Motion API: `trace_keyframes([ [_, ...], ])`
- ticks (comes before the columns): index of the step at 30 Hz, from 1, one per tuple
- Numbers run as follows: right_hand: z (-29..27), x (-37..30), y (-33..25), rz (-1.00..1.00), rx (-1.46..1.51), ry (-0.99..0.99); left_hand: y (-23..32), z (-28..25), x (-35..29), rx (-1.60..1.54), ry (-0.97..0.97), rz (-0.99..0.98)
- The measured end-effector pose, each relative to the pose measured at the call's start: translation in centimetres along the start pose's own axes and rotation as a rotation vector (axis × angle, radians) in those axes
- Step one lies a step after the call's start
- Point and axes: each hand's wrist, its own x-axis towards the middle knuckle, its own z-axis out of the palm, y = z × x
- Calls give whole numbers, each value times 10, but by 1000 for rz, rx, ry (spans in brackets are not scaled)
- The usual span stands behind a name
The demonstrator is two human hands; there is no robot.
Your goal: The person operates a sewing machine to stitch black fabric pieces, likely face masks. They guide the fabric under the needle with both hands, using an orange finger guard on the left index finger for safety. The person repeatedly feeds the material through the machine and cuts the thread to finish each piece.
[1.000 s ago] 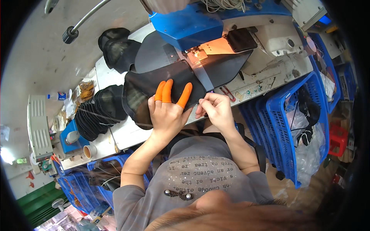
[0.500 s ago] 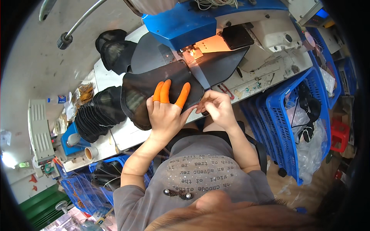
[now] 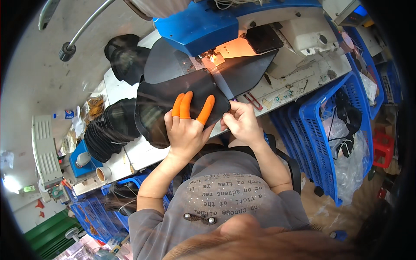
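A black, leather-like shoe upper piece with a mesh patch lies in front of the sewing machine's lit needle area. My left hand, with orange finger covers on three fingers, spreads those fingers over the piece while its thumb tucks at the near edge. At the piece's right corner, my right hand is closed in a pinch on the edge; its fingertips are partly hidden. Behind, a larger flat dark panel stretches across the machine bed, beneath the blue machine head.
Stacked black mesh pieces lie on the white table at the left, near a tape roll. Red-handled snips rest right of the needle. Blue crates stand at the right, a red stool beyond them.
My right hand has closed its fingers tighter and shifted slightly at the piece's right corner. My left thumb has drawn back toward the near edge. The piece has hardly moved.
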Motion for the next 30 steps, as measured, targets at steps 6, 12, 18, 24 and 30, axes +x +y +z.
trace_keyframes([
  [6, -12, -4, 22, -220, -123, -41, -2, -1, 2, -24, -24, 2],
  [12, -11, -10, 12, -25, 174, -19, -3, -1, 3, -17, -27, -2],
  [18, -10, -7, 5, 12, 199, -60, -3, -2, 3, -31, -37, -9],
  [24, -8, -6, 1, 77, 142, -63, -3, -1, 4, -45, -28, -12],
  [30, -4, -2, 4, -30, 20, -46, -2, 2, 2, -44, 6, 5],
])
